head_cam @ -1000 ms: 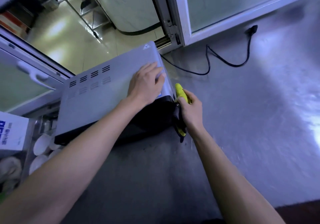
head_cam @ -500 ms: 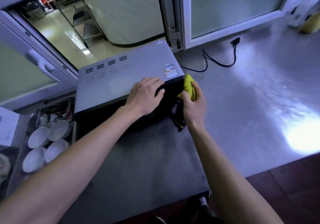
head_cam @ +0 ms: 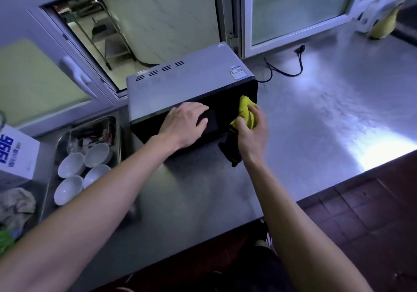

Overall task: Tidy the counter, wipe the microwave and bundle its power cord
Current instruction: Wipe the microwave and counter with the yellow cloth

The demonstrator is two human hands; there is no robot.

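Step in hand looks like the wipe: front face of the microwave (head_cam: 191,75), control-panel end. Microwave sits toward the desk's (head_cam: 327,116) back edge, against the window frame, left of the desk's middle. Left hand (head_cam: 185,125) lies flat on the front top edge, fingers extended and draped over the dark door, pressing to brace the unit; it holds nothing. Right hand (head_cam: 252,134) is just right of it, fingers curled round a bunched yellow cloth (head_cam: 247,111), cloth pushed against the right end of the front face near the microwave's front-right corner. A dark part of the cloth hangs below the hand, close to the desk surface. Power cord (head_cam: 284,72) trails from behind the microwave's right side and loops loose along the desk's back edge, plug lying near the window frame, well apart from both hands. Judgement: wiping not finished, cord not bundled. Next move likely needs the cloth dragged across the front or round the right side while the left keeps the unit from sliding on the steel. Then free a hand, reach to the back edge, gather the cord.
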